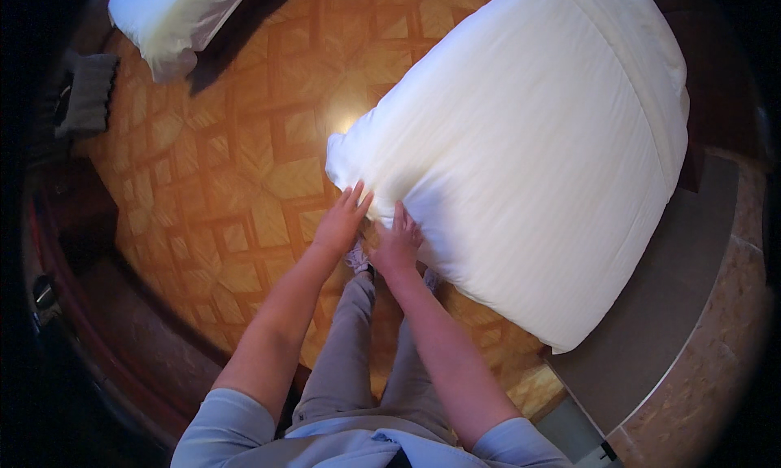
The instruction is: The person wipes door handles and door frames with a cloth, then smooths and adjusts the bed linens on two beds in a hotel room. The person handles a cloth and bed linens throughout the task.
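A bed with a white striped duvet (525,150) fills the upper right of the view, its near edge hanging towards my feet. My left hand (346,216) lies at the duvet's near left corner, fingers spread against the white cloth. Just to its right, my right hand (398,239) touches the same edge with its fingers bent; whether cloth is pinched there is hard to see. The cloth dips in a shaded fold beyond my right hand. A band of white cloth (628,65) crosses the bed near its far right side.
Patterned wooden parquet (262,163) spreads to the left. Part of another white-covered bed (177,16) shows at the upper left. Dark wooden furniture (79,211) curves along the left, near a grey cloth (91,95). A grey floor strip (653,321) borders the bed's right side. My shoe (357,258) is below my hands.
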A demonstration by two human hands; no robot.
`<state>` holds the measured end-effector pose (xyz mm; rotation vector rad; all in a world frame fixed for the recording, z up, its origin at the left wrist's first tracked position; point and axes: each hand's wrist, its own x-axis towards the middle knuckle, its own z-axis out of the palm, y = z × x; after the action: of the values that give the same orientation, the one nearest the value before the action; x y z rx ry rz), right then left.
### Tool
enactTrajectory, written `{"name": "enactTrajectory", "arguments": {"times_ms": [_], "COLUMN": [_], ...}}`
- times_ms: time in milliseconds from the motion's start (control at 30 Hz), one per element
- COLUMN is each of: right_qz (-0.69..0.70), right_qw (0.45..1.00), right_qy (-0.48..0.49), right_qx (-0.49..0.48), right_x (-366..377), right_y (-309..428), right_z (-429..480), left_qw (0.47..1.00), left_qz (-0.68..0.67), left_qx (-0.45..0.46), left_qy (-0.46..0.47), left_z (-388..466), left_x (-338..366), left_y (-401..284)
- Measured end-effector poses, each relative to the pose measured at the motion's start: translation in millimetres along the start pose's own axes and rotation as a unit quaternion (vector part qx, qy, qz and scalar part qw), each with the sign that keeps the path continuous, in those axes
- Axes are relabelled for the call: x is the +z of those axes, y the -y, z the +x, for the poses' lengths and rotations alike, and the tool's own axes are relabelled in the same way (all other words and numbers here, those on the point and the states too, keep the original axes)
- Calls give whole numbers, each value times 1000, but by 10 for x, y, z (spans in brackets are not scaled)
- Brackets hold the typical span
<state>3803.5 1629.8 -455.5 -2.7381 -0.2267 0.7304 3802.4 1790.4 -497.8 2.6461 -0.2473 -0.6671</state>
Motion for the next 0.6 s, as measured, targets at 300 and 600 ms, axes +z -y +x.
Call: {"name": "enactTrajectory", "arguments": {"times_ms": [300, 600], "right_qz": [-135, 212], "right_qw": [972, 968], "right_qy": [175, 112], "right_qx": [-80, 78], "right_x": [253, 212], "right_y": [-382, -652], "right_z": [-485, -1038], "left_qw": [946, 960], "left_qz": [67, -95], "left_qx": [-150, -120], "left_qy": [280, 234], "left_z": [-1733, -1960], "left_x": [366, 6], "left_y": [376, 222]}}
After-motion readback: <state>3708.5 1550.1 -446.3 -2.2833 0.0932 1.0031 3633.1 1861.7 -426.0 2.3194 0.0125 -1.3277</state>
